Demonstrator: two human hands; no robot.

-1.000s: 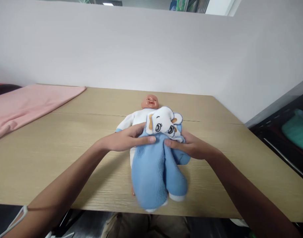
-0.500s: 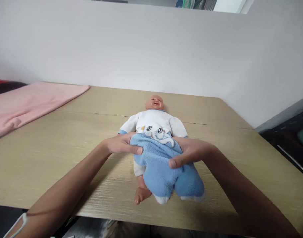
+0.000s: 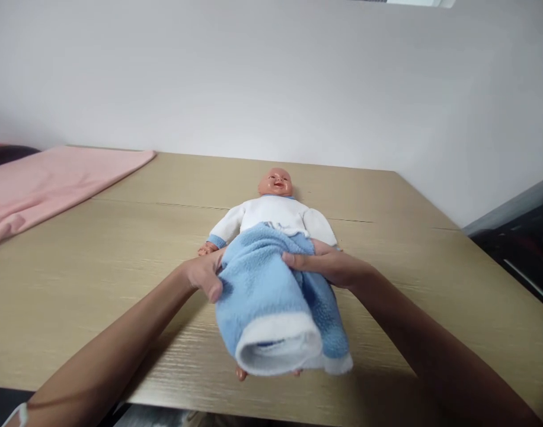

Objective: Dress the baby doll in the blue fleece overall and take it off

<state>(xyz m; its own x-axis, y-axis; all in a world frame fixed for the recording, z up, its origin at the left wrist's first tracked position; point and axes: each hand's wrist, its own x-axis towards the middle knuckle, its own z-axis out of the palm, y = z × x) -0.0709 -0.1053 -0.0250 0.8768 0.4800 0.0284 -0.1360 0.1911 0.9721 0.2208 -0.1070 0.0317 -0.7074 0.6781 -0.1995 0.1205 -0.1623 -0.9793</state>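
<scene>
A baby doll [image 3: 275, 207] lies on its back on the table, head away from me, in a white long-sleeved top with blue trim. Blue fleece pants [image 3: 265, 284] with white cuffs cover its lower body; one cuff gapes toward me. My left hand [image 3: 204, 274] grips the pants' left side, thumb outside and fingers hidden behind the fabric. From the right, my right hand [image 3: 331, 261] holds the waist area, its thumb pressed on the front. Only the doll's toes show below the cuffs; its legs are hidden.
A pink cloth [image 3: 67, 178] is spread over the left part of the wooden table [image 3: 156, 249]. Behind the table rises a white wall [image 3: 271, 83]. At the right edge there is a dark object [image 3: 511, 255] beyond the table.
The pants have shifted left and their cuffs now face me, covering the doll's leg that showed before. The print on the front has gone out of sight. Both hands keep hold.
</scene>
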